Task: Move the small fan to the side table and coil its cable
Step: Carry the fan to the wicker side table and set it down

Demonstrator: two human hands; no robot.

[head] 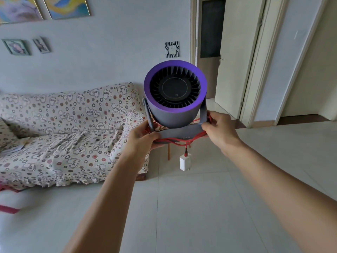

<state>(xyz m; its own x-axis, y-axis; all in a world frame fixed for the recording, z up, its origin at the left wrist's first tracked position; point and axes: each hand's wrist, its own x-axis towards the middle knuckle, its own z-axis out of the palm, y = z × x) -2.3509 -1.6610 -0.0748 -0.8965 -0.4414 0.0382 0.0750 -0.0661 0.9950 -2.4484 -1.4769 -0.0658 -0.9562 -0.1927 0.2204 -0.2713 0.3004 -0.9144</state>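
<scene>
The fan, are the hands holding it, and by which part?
Yes. Both hands hold the fan by its stand: the left hand grips the base's left end, the right hand the right corner, with the red cable wound there.

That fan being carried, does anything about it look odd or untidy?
Yes. The red cable is bunched loosely round the fan base, and its white plug dangles free below. Both hands, left and right, hold the base.

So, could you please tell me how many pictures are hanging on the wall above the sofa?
4. Two large colourful paintings, one at the top-left corner and one beside it, both cropped; two small framed photos, one lower left and one to its right. More may lie outside the frame.
</scene>
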